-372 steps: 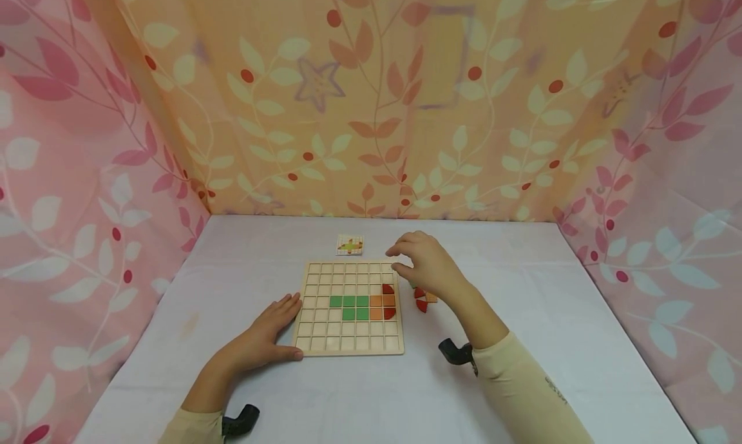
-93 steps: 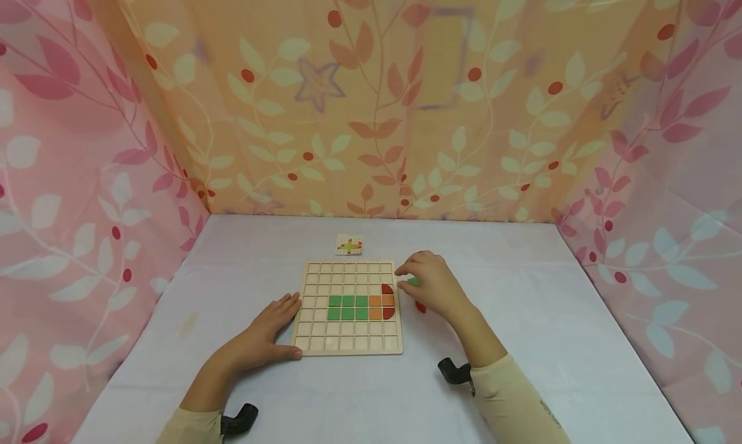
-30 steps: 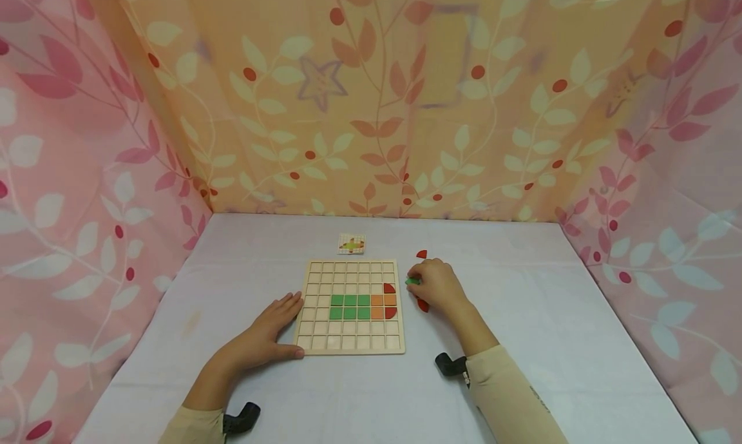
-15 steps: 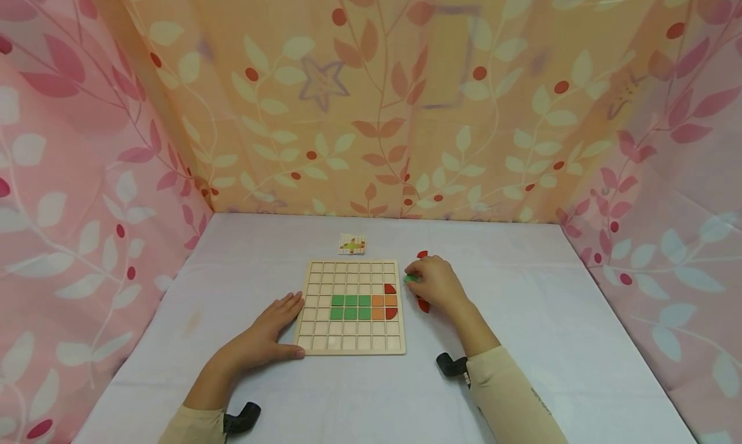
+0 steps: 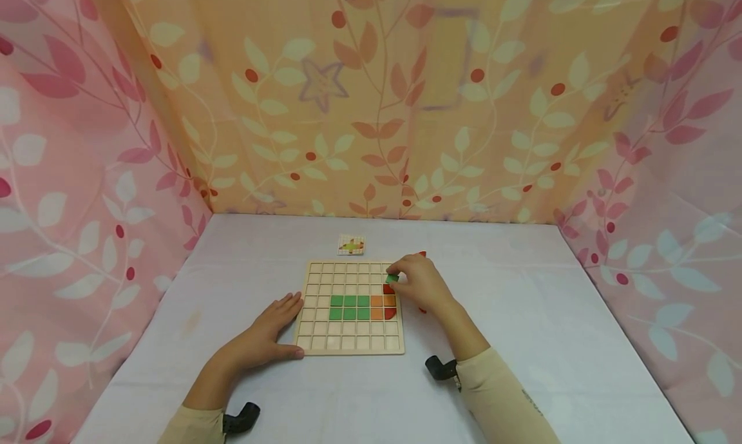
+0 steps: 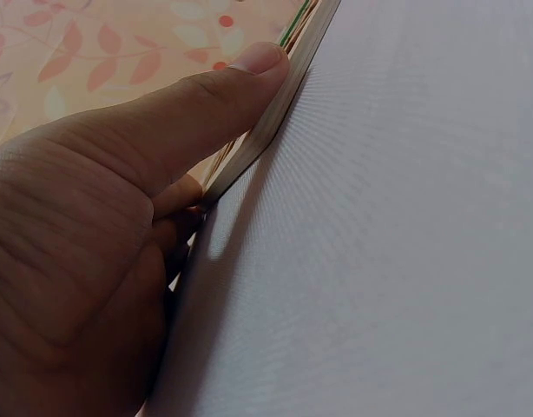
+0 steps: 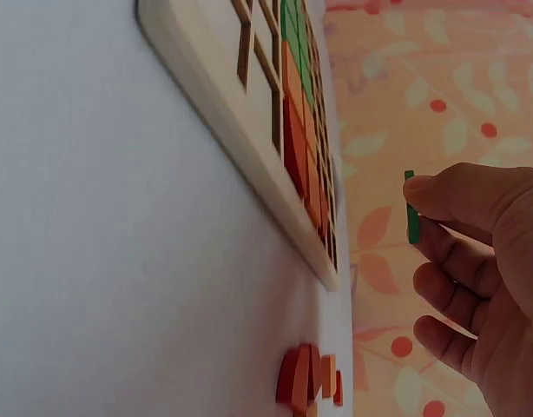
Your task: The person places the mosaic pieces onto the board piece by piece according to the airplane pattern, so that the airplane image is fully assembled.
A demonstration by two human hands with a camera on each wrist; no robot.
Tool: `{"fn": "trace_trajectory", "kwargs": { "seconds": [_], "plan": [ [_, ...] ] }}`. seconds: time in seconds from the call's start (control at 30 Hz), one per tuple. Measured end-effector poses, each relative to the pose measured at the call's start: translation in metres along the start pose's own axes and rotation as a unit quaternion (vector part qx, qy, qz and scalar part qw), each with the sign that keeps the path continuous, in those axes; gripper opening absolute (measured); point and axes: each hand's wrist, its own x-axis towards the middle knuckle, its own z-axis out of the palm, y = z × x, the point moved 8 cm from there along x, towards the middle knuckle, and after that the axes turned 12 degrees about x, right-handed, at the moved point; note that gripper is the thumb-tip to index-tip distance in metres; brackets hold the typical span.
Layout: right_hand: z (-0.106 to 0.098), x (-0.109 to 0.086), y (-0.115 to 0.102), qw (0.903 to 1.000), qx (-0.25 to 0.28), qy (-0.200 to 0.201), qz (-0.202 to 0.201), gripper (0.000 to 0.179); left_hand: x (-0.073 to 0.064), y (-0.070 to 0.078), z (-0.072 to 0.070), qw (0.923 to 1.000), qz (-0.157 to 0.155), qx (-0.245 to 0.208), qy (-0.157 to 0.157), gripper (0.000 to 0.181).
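A square wooden grid board (image 5: 348, 347) lies on the white table. Green square tiles (image 5: 350, 300) fill two short rows, with orange squares (image 5: 377, 313) to their right and two red quarter-round pieces (image 5: 390, 313) at the right end. My left hand (image 5: 268, 337) rests along the board's left side, its thumb against the edge and its fingers extended. Above the board's upper right part, my right hand (image 5: 426, 279) pinches a small flat green tile (image 7: 411, 208) between thumb and index finger; the tile is clear of the board.
Behind the board lies a small pattern card (image 5: 351, 245). Several loose red and orange pieces (image 7: 297, 378) lie right of the board, mostly hidden under my right hand in the head view. Floral curtains (image 5: 371, 109) enclose the table.
Over the last half second my right hand has carried the green tile left, over the board. Since the oldest frame, the lower green row has gained a tile. My left hand stays put.
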Motion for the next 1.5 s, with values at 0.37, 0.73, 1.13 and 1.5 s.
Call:
{"fn": "trace_trajectory", "kwargs": {
  "seconds": [0.37,0.73,1.13,1.5],
  "plan": [
    [0.022,0.003,-0.037,0.9977,0.013,-0.030,-0.059,0.026,0.001,0.000,0.000,1.0000,0.001,0.002,-0.002,0.115],
    [0.048,0.007,-0.073,0.9913,0.011,-0.054,-0.119,0.025,0.000,-0.001,0.000,1.0000,0.000,-0.005,-0.001,0.115],
    [0.077,0.009,-0.092,0.9875,0.013,-0.089,-0.129,0.025,-0.001,0.001,-0.002,0.9999,0.002,-0.015,-0.003,0.114],
    [0.103,0.014,-0.104,0.9839,0.007,-0.110,-0.140,0.027,-0.001,0.001,-0.002,0.9999,0.006,-0.012,-0.004,0.114]
  ]
}}
